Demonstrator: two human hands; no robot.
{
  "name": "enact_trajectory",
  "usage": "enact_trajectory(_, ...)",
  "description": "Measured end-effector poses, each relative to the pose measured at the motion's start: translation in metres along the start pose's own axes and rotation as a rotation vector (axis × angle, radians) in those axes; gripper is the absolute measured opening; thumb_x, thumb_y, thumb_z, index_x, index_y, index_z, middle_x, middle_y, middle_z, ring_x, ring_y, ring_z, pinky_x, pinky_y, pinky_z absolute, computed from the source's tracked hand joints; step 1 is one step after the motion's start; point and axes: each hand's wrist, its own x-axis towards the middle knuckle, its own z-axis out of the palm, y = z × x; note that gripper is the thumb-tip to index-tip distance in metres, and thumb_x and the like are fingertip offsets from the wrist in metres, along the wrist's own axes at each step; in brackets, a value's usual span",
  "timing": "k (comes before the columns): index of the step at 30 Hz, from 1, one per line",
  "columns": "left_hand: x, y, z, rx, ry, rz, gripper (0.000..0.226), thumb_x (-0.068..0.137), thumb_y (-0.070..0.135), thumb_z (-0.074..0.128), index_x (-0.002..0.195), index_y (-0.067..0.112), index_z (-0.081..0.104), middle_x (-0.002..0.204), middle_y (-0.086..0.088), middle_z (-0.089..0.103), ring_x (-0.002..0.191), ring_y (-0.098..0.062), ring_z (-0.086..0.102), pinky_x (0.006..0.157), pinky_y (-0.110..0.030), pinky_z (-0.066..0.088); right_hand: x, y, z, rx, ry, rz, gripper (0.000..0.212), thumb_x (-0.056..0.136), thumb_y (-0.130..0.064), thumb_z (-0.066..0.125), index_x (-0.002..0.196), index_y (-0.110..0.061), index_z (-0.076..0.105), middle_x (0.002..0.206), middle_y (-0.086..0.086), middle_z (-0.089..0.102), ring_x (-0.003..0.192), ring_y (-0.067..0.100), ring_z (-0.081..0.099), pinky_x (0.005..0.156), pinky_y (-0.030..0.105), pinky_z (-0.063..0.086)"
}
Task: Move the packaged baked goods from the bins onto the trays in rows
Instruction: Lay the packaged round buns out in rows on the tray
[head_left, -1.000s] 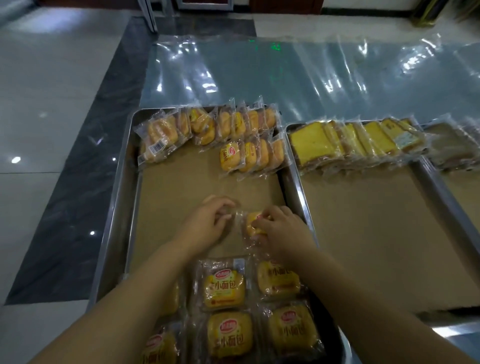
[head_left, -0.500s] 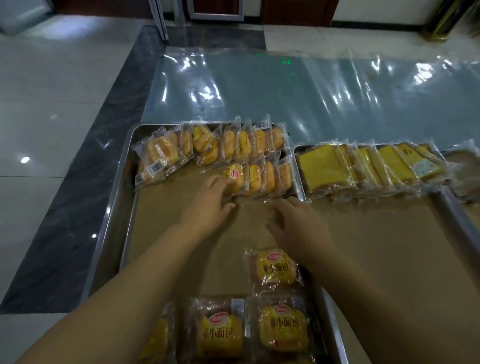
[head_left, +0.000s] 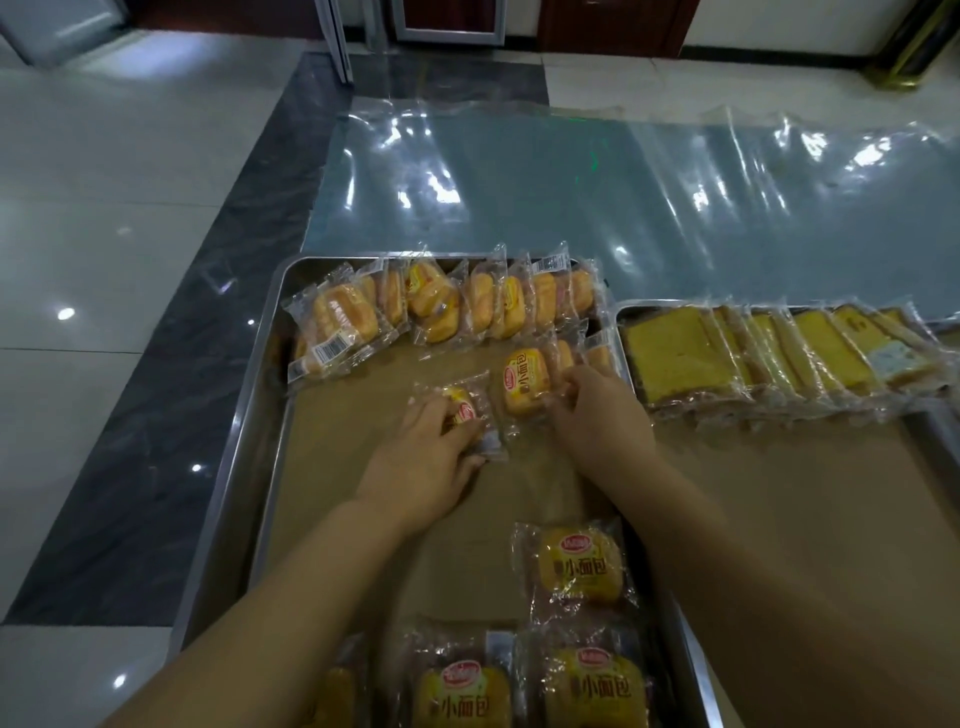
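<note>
A steel tray (head_left: 244, 431) lined with brown paper carries a back row of packaged yellow buns (head_left: 447, 306) and a short second row on its right. My left hand (head_left: 426, 462) holds a wrapped bun (head_left: 462, 410) down on the paper, left of that second row. My right hand (head_left: 597, 415) pinches the wrapper edge of the second row's leftmost bun (head_left: 524, 382). Loose wrapped buns (head_left: 579, 566) lie at the tray's near end between my forearms.
A second tray (head_left: 935, 431) to the right holds a row of packaged yellow cake slices (head_left: 779, 353). A clear plastic sheet (head_left: 623, 197) covers the surface behind both trays. Glossy tiled floor with a dark stripe lies to the left.
Both hands moved from the loose buns near me up to the second row. My left hand now has a bun on the paper, and my right hand took the row's end bun.
</note>
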Motion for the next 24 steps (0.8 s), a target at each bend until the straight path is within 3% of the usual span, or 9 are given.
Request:
enact_trajectory(3, -0.015, -0.003, -0.004, -0.002, -0.011, -0.053, 0.046, 0.094, 0.049, 0.038, 0.135, 0.029, 0.044, 0.132, -0.004, 0.034, 0.123, -0.021, 0.032, 0.098, -0.033, 0.037, -0.005, -0.001, -0.002, 0.117, 0.014, 0.029, 0.020, 0.089, -0.019, 0.056, 0.107, -0.012, 0.061, 0.102, 0.005, 0.061, 0.089, 0.021, 0.056, 0.077, 0.037, 0.049)
enact_trajectory(9, -0.045, -0.014, -0.011, 0.078, -0.015, -0.195, 0.044, 0.093, 0.049, 0.038, 0.132, 0.029, 0.044, 0.128, -0.003, 0.032, 0.113, -0.021, 0.030, 0.086, -0.035, 0.046, -0.027, -0.001, 0.003, 0.301, -0.050, 0.050, 0.021, 0.090, -0.012, 0.056, 0.109, -0.016, 0.063, 0.093, -0.003, 0.063, 0.075, 0.008, 0.054, 0.058, 0.019, 0.042)
enact_trajectory(12, -0.063, -0.025, -0.010, 0.114, -0.010, -0.286, 0.051, 0.092, 0.054, 0.037, 0.137, 0.031, 0.036, 0.131, -0.006, 0.032, 0.110, -0.022, 0.032, 0.087, -0.035, 0.044, -0.039, -0.007, 0.008, 0.461, -0.145, 0.142, 0.027, 0.089, -0.012, 0.059, 0.116, -0.018, 0.057, 0.093, -0.004, 0.063, 0.075, 0.013, 0.061, 0.058, 0.028, 0.053)
enact_trajectory(14, -0.074, -0.032, -0.009, 0.179, -0.008, -0.332, 0.055, 0.091, 0.057, 0.036, 0.139, 0.031, 0.033, 0.132, -0.009, 0.032, 0.111, -0.024, 0.035, 0.092, -0.037, 0.041, -0.050, -0.013, 0.012, 0.518, -0.218, 0.195, 0.040, 0.087, -0.013, 0.062, 0.124, -0.022, 0.048, 0.089, -0.001, 0.063, 0.070, 0.015, 0.064, 0.052, 0.026, 0.053)
enact_trajectory(16, -0.084, -0.038, -0.008, 0.230, 0.011, -0.353, 0.056, 0.090, 0.058, 0.036, 0.138, 0.029, 0.034, 0.129, -0.008, 0.034, 0.111, -0.024, 0.036, 0.094, -0.039, 0.039, -0.058, -0.021, 0.017, 0.404, -0.299, 0.158, 0.047, 0.085, -0.017, 0.064, 0.126, -0.023, 0.043, 0.090, 0.002, 0.065, 0.072, 0.017, 0.066, 0.057, 0.031, 0.054)
enact_trajectory(19, -0.093, -0.045, -0.008, 0.224, 0.042, -0.324, 0.055, 0.090, 0.053, 0.041, 0.136, 0.023, 0.038, 0.136, -0.006, 0.033, 0.122, -0.026, 0.030, 0.102, -0.041, 0.033, -0.066, -0.034, 0.020, 0.110, -0.398, 0.096, 0.039, 0.084, -0.033, 0.061, 0.117, -0.016, 0.050, 0.096, 0.005, 0.065, 0.084, 0.023, 0.065, 0.075, 0.043, 0.055)
enact_trajectory(22, -0.096, -0.050, -0.005, 0.145, 0.033, -0.265, 0.055, 0.092, 0.046, 0.041, 0.140, 0.019, 0.034, 0.143, -0.005, 0.031, 0.132, -0.023, 0.025, 0.107, -0.039, 0.029, -0.068, -0.039, 0.018, -0.107, -0.261, -0.010, 0.042, 0.080, -0.047, 0.063, 0.112, -0.021, 0.052, 0.093, -0.001, 0.062, 0.084, 0.019, 0.060, 0.072, 0.037, 0.052)
enact_trajectory(24, -0.097, -0.052, -0.005, 0.095, 0.030, -0.251, 0.055, 0.093, 0.043, 0.042, 0.143, 0.023, 0.028, 0.144, -0.005, 0.030, 0.133, -0.023, 0.024, 0.106, -0.040, 0.031, -0.066, -0.039, 0.020, -0.134, -0.194, -0.228, 0.049, 0.080, -0.043, 0.064, 0.123, -0.027, 0.047, 0.108, -0.001, 0.058, 0.101, 0.021, 0.054, 0.079, 0.036, 0.049)
